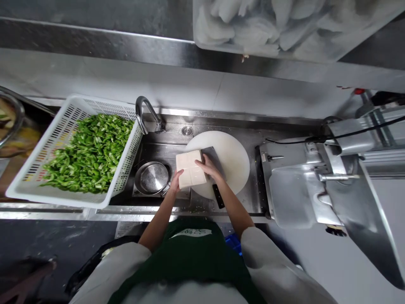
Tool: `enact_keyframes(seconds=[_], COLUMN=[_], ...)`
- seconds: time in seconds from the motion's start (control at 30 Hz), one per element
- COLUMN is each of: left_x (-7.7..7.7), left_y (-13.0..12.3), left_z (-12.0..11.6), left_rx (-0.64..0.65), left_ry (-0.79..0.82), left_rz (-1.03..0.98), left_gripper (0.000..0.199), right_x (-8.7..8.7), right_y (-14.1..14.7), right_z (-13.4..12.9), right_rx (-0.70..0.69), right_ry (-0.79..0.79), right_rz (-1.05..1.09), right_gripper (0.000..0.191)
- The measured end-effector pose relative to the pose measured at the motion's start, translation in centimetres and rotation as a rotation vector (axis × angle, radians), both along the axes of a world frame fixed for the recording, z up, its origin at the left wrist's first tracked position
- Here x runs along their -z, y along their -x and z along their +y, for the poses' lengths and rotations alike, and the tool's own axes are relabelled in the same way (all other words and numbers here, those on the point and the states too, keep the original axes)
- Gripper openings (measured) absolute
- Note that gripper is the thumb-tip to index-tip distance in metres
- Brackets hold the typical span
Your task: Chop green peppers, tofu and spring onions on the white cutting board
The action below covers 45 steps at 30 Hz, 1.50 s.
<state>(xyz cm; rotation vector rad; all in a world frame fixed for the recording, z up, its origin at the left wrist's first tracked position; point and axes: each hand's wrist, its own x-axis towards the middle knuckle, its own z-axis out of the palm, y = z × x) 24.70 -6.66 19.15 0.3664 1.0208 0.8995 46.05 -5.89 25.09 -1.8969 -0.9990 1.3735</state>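
A pale block of tofu [190, 168], scored into squares, is held between my two hands over the left edge of a round white cutting board [236, 158]. My left hand [176, 180] grips its lower left side. My right hand [207, 165] holds its right side, with fingers on the top face. Partly behind the block and my right hand, a cleaver with a grey blade [215, 157] and black handle [218, 196] lies on the board. A metal pan [152, 177] rests in the sink to the left.
A white basket [109, 195] of cut green peppers [95, 152] spans the sink's left side. Behind the sink stands a curved faucet [148, 101]. A metal slicer [294, 185] is at the right. A translucent tub [268, 29] sits on the shelf above.
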Motion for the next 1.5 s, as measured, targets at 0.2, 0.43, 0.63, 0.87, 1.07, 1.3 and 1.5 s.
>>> enact_keyframes(seconds=[0.2, 0.43, 0.63, 0.87, 1.07, 1.3, 1.5], left_x=[-0.3, -0.2, -0.7, -2.9, -4.0, -4.0, -3.9], left_y=[-0.4, 0.1, -4.4, -6.8, -3.0, -5.9, -7.1], left_z=[-0.2, -0.3, -1.6, -3.5, -3.0, 0.9, 2.3], left_rx=[-0.001, 0.020, -0.016, 0.067, -0.035, 0.380, 0.627], left_ry=[0.012, -0.029, -0.037, -0.246, -0.744, -1.154, -1.190], left_rz=[0.059, 0.056, 0.056, 0.463, 1.189, 1.299, 1.299], left_gripper=[0.091, 0.087, 0.079, 0.071, 0.055, 0.023, 0.035], right_x=[-1.0, 0.0, -2.2, -1.5, -4.9, -7.8, -7.3], right_y=[0.4, -3.8, -11.3, -11.2, -10.1, -3.0, -1.2], right_z=[-10.9, -12.7, -15.4, -16.4, -14.6, -14.1, -13.2], right_rx=[-0.247, -0.222, -0.135, -0.274, -0.387, -0.577, -0.616], right_ry=[0.150, 0.179, 0.056, 0.249, 0.270, 0.187, 0.213], right_rz=[-0.738, -0.823, -0.774, -0.759, -0.913, -0.901, -0.926], right_gripper=[0.073, 0.080, 0.035, 0.027, 0.033, 0.037, 0.037])
